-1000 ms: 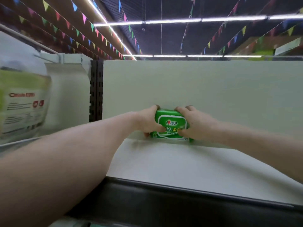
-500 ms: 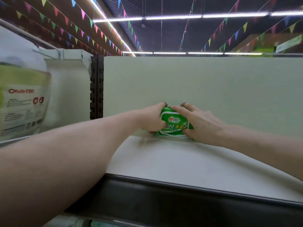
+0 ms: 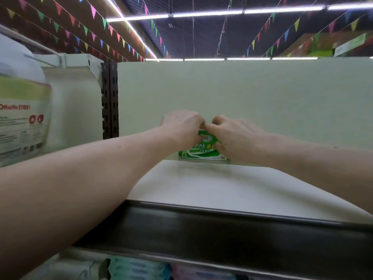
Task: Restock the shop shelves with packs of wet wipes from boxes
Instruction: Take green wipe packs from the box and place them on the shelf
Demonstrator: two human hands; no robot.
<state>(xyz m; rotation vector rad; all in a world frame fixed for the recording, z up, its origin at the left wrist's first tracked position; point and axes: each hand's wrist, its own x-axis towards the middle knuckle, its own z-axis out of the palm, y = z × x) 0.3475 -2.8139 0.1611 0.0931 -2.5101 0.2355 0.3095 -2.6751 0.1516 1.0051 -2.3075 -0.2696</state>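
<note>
The grip of both hands is closed on one green pack of wet wipes (image 3: 203, 151). The left hand (image 3: 182, 126) curls its fingers over the top left corner of the pack. The right hand (image 3: 236, 136) covers the right side, with the thumb on the front face. The two hands almost touch above the pack. The pack stands on its long edge at the far side of the white shelf (image 3: 222, 188), against the pale back panel (image 3: 252, 93). The near edge of the shelf is a black strip (image 3: 222, 229). To the left stand a black slotted post (image 3: 110, 102) and a big white package (image 3: 22, 118) with a red label. Below the shelf, pale blue packs (image 3: 137, 267) are blurred. Coloured flags (image 3: 92, 11) hang under the ceiling lights (image 3: 207, 14).
</note>
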